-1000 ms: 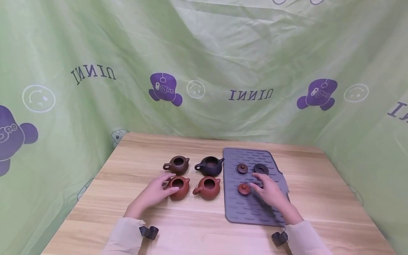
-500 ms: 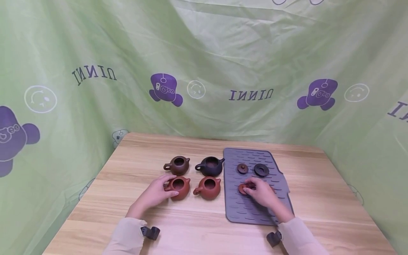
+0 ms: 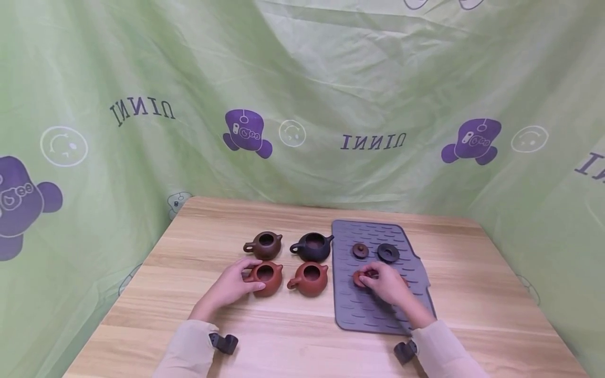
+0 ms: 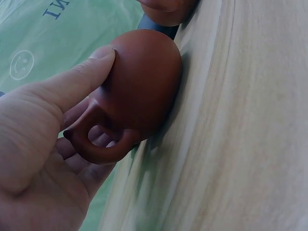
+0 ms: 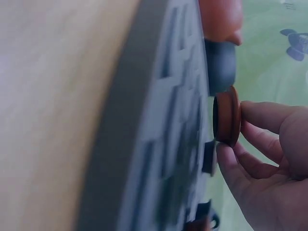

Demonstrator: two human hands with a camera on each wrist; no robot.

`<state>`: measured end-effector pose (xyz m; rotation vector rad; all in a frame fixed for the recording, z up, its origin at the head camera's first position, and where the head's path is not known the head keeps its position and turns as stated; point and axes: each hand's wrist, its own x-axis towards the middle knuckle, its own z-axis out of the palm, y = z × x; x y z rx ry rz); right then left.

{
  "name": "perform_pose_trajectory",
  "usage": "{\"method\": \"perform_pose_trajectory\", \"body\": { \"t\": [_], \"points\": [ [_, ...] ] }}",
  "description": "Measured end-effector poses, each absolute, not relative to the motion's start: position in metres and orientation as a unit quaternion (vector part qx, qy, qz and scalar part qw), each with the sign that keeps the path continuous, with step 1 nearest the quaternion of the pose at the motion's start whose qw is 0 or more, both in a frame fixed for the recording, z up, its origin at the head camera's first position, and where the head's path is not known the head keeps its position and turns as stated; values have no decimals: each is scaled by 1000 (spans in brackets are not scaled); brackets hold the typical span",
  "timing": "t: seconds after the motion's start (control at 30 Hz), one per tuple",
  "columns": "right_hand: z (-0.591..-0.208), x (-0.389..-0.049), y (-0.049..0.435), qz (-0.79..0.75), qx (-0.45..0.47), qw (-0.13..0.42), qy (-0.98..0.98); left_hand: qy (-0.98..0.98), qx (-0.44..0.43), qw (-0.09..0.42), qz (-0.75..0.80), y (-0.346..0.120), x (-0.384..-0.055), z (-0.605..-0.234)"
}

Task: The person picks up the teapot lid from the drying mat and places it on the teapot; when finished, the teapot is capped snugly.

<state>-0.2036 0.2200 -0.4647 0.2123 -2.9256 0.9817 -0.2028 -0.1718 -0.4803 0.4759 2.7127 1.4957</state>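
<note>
My left hand (image 3: 231,286) holds a small red clay teapot (image 3: 272,284) on the table, thumb on the near side and fingers round the handle side. In the left wrist view the thumb presses the body of this lidless teapot (image 4: 149,82), beside its looped handle. Over the grey mat, my right hand (image 3: 389,284) pinches a red teapot lid (image 3: 357,280). The right wrist view has the lid (image 5: 227,118) between thumb and fingertips at its rim, lifted slightly off the mat. Another red lid (image 3: 405,281) is mostly hidden behind the right hand.
A second red teapot (image 3: 313,283) stands to the right of the held one. Behind them are a brown teapot (image 3: 267,249) and a black teapot (image 3: 313,253), both lidless. The grey ridged mat (image 3: 352,317) bears a brown lid (image 3: 361,251) and a black lid (image 3: 388,253).
My right hand has moved left to the red lid, taken hold of it and raised it slightly. The left hand stays at the same red teapot.
</note>
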Motion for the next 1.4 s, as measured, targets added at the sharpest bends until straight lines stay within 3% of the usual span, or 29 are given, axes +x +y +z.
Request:
{"method": "perform_pose_trajectory", "body": {
  "t": [0.67, 1.1, 1.4],
  "points": [
    [-421, -215, 133, 398, 154, 38, -903, 863, 157, 4, 481, -171, -201, -480],
    [-424, -220, 74, 396, 216, 49, -891, 857, 168, 2, 488, -172, -202, -482],
    [-428, -219, 44, 410, 207, 19, -888, 850, 174, 5, 497, -173, -201, -484]
  ]
}}
